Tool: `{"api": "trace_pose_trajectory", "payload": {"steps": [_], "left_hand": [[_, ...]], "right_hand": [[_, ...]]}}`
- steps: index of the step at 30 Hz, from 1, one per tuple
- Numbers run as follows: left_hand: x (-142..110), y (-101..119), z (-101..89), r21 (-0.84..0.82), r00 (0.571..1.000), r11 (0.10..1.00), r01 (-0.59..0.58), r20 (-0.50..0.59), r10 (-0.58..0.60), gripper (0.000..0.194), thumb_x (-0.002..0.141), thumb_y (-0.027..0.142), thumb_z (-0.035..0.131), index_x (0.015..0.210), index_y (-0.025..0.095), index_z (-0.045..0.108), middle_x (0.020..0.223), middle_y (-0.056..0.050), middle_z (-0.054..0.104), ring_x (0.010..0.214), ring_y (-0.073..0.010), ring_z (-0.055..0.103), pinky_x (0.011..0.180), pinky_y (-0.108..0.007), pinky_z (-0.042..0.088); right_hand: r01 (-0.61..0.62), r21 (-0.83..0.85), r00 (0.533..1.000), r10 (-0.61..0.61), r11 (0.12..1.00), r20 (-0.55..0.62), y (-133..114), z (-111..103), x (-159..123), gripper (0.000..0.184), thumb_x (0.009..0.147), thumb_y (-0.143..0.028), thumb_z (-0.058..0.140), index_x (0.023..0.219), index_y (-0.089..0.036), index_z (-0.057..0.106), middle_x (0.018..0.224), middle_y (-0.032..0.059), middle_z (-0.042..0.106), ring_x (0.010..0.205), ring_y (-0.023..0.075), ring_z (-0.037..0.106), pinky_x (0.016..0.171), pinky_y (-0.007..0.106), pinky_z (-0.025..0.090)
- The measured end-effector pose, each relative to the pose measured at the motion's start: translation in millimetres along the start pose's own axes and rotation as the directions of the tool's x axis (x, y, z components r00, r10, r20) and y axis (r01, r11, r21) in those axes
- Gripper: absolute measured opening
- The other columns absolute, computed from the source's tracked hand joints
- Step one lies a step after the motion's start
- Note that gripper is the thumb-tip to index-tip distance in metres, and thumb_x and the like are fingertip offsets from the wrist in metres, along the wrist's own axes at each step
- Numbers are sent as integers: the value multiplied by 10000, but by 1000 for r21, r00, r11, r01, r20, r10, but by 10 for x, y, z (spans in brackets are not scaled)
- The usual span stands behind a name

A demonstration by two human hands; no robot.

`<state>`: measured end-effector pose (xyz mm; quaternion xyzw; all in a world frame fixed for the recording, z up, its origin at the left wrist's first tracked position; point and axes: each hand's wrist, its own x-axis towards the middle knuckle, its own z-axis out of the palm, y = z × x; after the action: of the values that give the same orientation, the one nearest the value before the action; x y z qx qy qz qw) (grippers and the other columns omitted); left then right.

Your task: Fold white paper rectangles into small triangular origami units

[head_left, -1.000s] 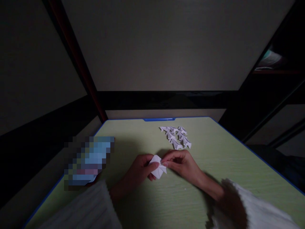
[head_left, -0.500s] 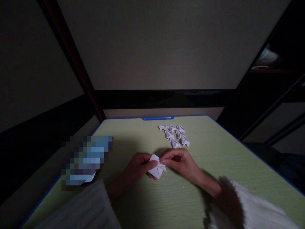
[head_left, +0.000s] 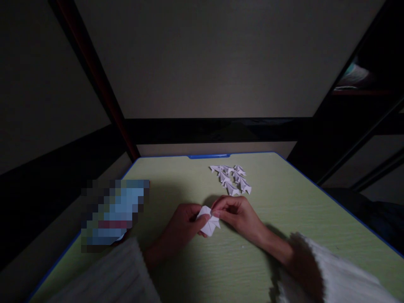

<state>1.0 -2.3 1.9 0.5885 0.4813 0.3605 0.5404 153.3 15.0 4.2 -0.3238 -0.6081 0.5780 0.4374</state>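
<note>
A small white folded paper (head_left: 208,228) with visible creases is held above the table between both hands. My left hand (head_left: 186,223) grips it from the left, thumb on top and fingers beneath. On its right side, my right hand (head_left: 235,212) pinches the upper right part of the paper between thumb and fingertips. A pointed flap sticks out below the right thumb. Beyond the hands lies a group of several folded white paper pieces (head_left: 232,188), close together on the tabletop.
The light green table (head_left: 284,198) has a blue edge, with a blue handle-like strip (head_left: 209,156) at the far side. A pixelated flat object (head_left: 120,210) rests at the left edge. A pale panel (head_left: 214,63) rises behind the table.
The left thumb has shifted slightly to the right over the folded paper. The right hand keeps its pinch with hardly any movement, and the pieces behind have stayed put.
</note>
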Motion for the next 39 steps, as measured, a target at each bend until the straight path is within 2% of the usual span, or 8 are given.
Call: {"api": "trace_pose_trajectory", "payload": {"steps": [5, 11, 14, 20, 28, 39], "left_hand": [[-11, 18, 17, 89, 998, 996, -7, -54, 11, 188, 644, 248, 505, 547, 98, 564, 461, 4, 533, 439, -108, 503, 423, -200, 398], [16, -10, 0, -8, 1000, 1000, 3, -11, -3, 184, 635, 269, 534, 592, 98, 585, 505, 3, 566, 480, -114, 519, 465, -205, 407], [22, 2, -1, 8, 999, 1000, 20, -26, -20, 173, 609, 258, 571, 577, 90, 592, 503, 0, 573, 482, -115, 518, 458, -197, 393], [12, 6, -10, -4, 1000, 1000, 16, -22, -16, 203, 632, 276, 561, 612, 80, 612, 519, -15, 592, 483, -120, 527, 465, -207, 412], [17, 10, -14, -41, 998, 999, 16, -52, -18, 186, 606, 272, 583, 545, 96, 582, 476, -4, 575, 450, -116, 518, 445, -208, 400], [14, -25, -18, 36, 999, 999, 11, -41, -9, 185, 610, 265, 568, 576, 84, 581, 517, -26, 586, 480, -124, 516, 460, -214, 392]], "right_hand": [[-88, -3, 991, 87, 996, -99, -8, 54, -18, 119, 598, -209, 653, 560, -114, 592, 535, -16, 566, 488, 66, 479, 485, 196, 382], [-60, -23, 987, 56, 998, -149, -36, 83, -20, 148, 561, -241, 677, 557, -117, 597, 538, -16, 552, 478, 69, 464, 462, 201, 367], [-67, -6, 988, 65, 998, -141, -31, 80, -11, 155, 536, -239, 694, 547, -118, 597, 532, -17, 551, 484, 71, 467, 472, 204, 369], [-128, 78, 985, 136, 989, -102, -20, 47, 10, 227, 586, -328, 651, 588, -115, 572, 493, -37, 520, 451, 52, 427, 456, 193, 324], [-130, -56, 991, 132, 990, 22, 23, 7, 14, 291, 601, -391, 632, 594, -118, 530, 490, -48, 462, 445, 50, 366, 434, 196, 255], [-144, -40, 989, 145, 989, 21, 39, 25, 30, 305, 579, -393, 647, 570, -125, 502, 480, -50, 460, 435, 50, 356, 434, 196, 243]]}}
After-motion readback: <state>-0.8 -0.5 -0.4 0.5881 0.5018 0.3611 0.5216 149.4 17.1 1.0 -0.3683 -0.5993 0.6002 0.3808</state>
